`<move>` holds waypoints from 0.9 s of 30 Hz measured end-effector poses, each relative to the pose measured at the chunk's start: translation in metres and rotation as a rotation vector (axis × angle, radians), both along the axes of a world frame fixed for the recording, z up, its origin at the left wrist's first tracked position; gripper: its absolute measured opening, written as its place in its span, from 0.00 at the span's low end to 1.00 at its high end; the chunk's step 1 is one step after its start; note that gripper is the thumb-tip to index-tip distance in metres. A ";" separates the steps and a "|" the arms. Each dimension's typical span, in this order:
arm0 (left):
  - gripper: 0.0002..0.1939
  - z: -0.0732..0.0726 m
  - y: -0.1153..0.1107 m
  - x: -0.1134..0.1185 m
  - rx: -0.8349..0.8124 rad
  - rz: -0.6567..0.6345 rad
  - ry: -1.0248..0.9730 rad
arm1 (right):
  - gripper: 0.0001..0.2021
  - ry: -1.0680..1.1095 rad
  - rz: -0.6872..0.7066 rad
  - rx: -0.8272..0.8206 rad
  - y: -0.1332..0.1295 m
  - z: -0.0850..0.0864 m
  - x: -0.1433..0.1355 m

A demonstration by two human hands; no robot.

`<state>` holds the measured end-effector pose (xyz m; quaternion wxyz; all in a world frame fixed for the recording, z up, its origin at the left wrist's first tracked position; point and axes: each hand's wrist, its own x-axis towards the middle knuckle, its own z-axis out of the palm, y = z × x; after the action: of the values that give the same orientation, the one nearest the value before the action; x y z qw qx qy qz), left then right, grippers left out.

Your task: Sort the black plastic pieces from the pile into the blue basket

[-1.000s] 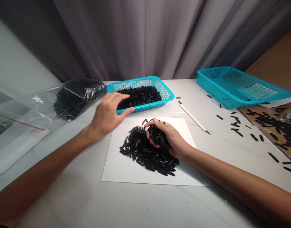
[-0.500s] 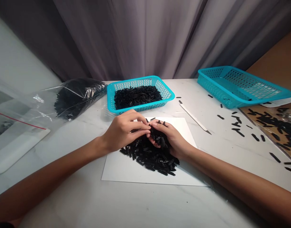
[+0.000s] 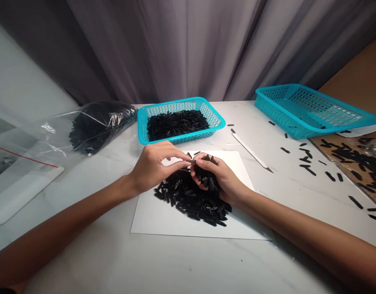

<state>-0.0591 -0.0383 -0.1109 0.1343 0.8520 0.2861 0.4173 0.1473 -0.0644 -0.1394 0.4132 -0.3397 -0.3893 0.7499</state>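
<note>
My left hand (image 3: 157, 165) pinches one small black elongated piece (image 3: 191, 161) between thumb and fingertips. Just beside it, my right hand (image 3: 218, 175) is curled around a clump of similar black pieces (image 3: 206, 177), its thumb and index fingertip close to the pinched one. Beneath both hands a pile of black pieces (image 3: 194, 204) lies on a white sheet (image 3: 151, 222). Two loose pieces rest near the sheet's far edge, beyond the left fingertips. What exactly the pieces are I cannot make out.
A blue basket (image 3: 142, 130) of black pieces stands behind the sheet. Left of it lies a clear plastic bag (image 3: 99, 126) filled with more. To the right are a white pen-like knife (image 3: 251, 151), a second blue basket (image 3: 316, 130), scattered pieces and brown board (image 3: 332, 157).
The left fingers have straightened and drawn back slightly from the right hand, so the black piece between them now shows. The right hand stays almost in place with its clump.
</note>
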 end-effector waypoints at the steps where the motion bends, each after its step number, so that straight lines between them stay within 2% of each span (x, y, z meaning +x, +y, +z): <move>1: 0.02 0.000 0.000 0.000 0.000 -0.001 0.007 | 0.12 -0.006 -0.004 0.004 0.000 0.000 0.000; 9: 0.03 0.002 0.002 -0.002 0.117 -0.012 0.039 | 0.12 -0.028 -0.025 0.011 -0.001 0.002 0.000; 18: 0.02 0.002 0.003 -0.002 0.150 -0.031 0.053 | 0.12 -0.004 -0.024 0.010 -0.001 0.000 0.000; 27: 0.07 -0.002 0.004 -0.002 0.105 -0.029 0.092 | 0.14 -0.002 -0.026 -0.022 -0.001 0.001 0.000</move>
<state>-0.0612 -0.0347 -0.1132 0.0820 0.8803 0.2572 0.3901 0.1470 -0.0650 -0.1386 0.4188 -0.3498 -0.3770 0.7484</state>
